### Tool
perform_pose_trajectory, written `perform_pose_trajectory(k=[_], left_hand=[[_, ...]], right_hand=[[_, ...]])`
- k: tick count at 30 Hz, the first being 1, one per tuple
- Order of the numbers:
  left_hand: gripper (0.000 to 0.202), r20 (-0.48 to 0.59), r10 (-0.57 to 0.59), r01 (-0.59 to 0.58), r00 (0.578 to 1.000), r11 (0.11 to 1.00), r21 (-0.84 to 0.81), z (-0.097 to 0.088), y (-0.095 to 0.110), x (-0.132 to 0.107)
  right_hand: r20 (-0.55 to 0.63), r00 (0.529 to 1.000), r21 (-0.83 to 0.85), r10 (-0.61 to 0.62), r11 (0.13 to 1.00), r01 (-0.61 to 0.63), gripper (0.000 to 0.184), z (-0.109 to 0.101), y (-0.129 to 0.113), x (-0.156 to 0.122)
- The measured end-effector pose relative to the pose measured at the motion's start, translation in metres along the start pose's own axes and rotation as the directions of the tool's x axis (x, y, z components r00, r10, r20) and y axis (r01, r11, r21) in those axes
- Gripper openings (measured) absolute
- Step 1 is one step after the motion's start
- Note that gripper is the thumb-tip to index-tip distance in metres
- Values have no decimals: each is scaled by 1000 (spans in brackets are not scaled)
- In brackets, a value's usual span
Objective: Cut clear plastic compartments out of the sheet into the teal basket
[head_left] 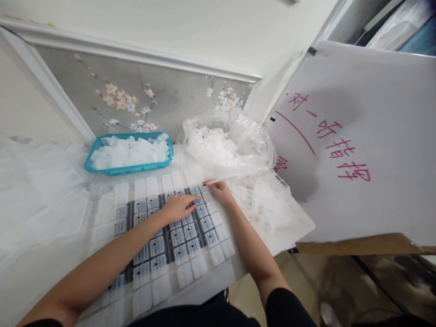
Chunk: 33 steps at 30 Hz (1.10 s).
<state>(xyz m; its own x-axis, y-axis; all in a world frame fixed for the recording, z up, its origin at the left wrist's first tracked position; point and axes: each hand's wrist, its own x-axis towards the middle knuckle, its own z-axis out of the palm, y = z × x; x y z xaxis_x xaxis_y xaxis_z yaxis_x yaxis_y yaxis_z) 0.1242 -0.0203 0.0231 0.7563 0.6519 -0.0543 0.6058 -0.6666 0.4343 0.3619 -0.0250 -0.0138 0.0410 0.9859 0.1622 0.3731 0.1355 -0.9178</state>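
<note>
Grid of translucent rectangular plastic pieces lies on white tabletop beneath left hand, palm down, partly open, index extended; right hand, fingers pinched, grips thin white stick by grid's far-right corner.

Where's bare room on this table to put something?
The table looks bare at its right corner, past the white scraps, and narrowly between the grid of pieces and near edge. The blue basket and clear bag crowd the back.

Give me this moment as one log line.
left hand: over grid of translucent pieces | right hand: holding slim white stick | beyond: blue basket and clear bag, both holding white pieces
</note>
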Motion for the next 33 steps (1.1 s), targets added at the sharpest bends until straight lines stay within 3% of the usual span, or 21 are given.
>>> perform_pose_trajectory(k=[11,18,20,22,25,33], left_hand=[[40,-13,3,-2,1000,1000,17,4,-3,2],[39,-12,-22,22,1000,1000,10,4,-2,1],[42,-4,-64,64,998,998,11,4,-1,4],[49,28,-116,116,993,993,11,3,1,8],[61,113,-149,147,982,989,31,-1,3,17],[72,222,-120,94,968,988,123,-12,12,24]], right_hand=[[13,999,-37,-38,999,38,37,0,4,2],[13,990,-143,-140,980,141,22,3,7,1],[59,973,-294,-224,927,231,19,3,7,1],[129,941,-462,-311,821,335,19,3,7,1],[179,905,-549,-386,724,417,24,4,7,0],[-5,917,-461,-398,815,351,31,8,0,-6]])
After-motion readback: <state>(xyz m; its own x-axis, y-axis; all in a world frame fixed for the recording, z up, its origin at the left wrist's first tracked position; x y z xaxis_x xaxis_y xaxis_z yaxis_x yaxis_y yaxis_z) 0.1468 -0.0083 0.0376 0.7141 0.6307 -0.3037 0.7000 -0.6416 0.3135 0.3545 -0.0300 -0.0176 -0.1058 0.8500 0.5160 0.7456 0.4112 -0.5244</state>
